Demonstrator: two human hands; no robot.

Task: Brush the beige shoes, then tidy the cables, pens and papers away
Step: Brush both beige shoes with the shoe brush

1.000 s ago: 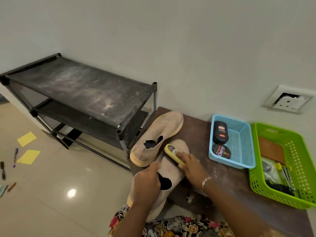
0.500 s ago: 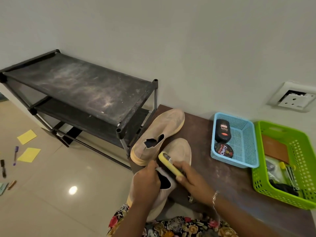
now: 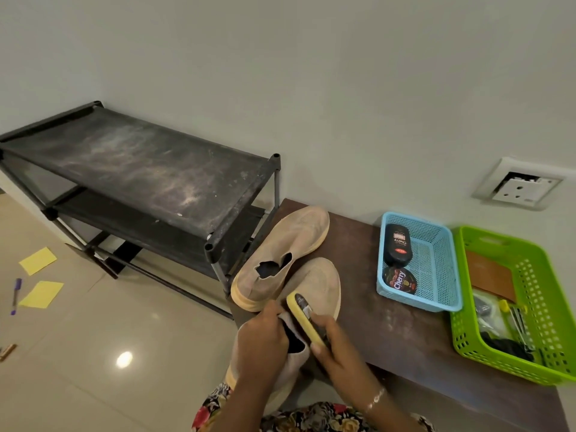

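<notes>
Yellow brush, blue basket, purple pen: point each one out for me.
yellow brush (image 3: 307, 326), head view, on its yellow body.
blue basket (image 3: 431, 260), head view, on its bare mesh floor.
purple pen (image 3: 16, 295), head view, on its barrel.

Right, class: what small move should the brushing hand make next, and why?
Probably stroke the yellow brush forward toward the toe of the nearer beige shoe: the right hand holds it near the collar, the left hand grips the shoe's opening, and the toe lies uncovered ahead.

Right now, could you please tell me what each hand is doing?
Left hand: grips the near beige shoe.
Right hand: holds the yellow brush against it.
</notes>
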